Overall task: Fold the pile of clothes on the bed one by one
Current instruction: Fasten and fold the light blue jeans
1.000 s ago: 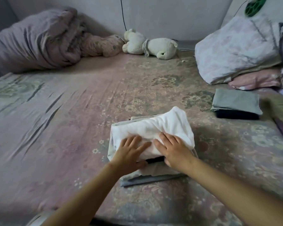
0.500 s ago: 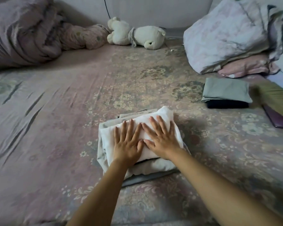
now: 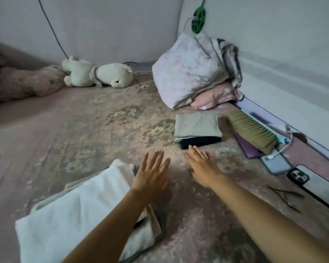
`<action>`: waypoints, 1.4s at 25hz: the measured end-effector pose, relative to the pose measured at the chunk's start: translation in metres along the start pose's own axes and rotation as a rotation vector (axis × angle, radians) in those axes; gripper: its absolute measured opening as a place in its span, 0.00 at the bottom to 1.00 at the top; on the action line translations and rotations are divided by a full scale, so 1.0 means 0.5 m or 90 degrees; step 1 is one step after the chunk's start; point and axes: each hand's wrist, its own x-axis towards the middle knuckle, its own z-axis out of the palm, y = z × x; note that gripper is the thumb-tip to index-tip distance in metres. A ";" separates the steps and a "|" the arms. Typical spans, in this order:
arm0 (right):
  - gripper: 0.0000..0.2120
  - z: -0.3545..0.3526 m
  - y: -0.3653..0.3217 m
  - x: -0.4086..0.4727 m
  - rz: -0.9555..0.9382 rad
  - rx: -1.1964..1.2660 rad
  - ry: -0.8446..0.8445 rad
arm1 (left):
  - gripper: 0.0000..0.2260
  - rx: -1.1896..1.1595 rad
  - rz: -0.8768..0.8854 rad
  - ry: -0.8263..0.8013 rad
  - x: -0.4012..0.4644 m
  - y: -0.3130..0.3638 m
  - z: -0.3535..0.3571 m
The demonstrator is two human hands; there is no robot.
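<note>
The folded white garment (image 3: 80, 211) lay at the near left of the bed (image 3: 84, 133), a soft thick bundle with rounded edges resting on a grey-green layer and a dark strip at its right side. Both hands hung flat above the sheet, fingers straight, gripping nothing: the left hand (image 3: 150, 179) just beside the bundle's far corner, the right hand (image 3: 203, 168) near a folded grey-and-black stack (image 3: 197, 130).
</note>
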 end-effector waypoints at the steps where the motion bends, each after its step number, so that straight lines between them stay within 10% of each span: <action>1: 0.31 0.006 0.059 0.009 0.037 -0.017 -0.020 | 0.28 0.011 0.006 -0.075 0.063 0.036 0.025; 6: 0.39 0.035 0.226 0.104 0.025 -0.046 -0.023 | 0.28 -0.181 -0.241 -0.119 0.166 0.169 0.202; 16: 0.66 0.127 0.241 0.317 0.009 -0.092 0.101 | 0.28 -0.185 -0.257 0.000 0.169 0.168 0.270; 21: 0.53 0.138 0.250 0.333 -0.064 -0.298 0.204 | 0.28 -0.170 -0.260 0.017 0.168 0.170 0.274; 31: 0.38 -0.015 0.198 0.314 -0.082 -0.192 0.137 | 0.30 -0.239 -0.246 -0.092 0.170 0.157 0.253; 33: 0.39 -0.071 0.173 0.267 -0.114 -0.206 0.176 | 0.30 -0.384 -0.281 -0.199 0.185 0.141 0.206; 35: 0.40 -0.115 0.139 0.224 -0.163 -0.218 0.244 | 0.38 -0.882 -0.492 -0.174 0.192 0.104 0.085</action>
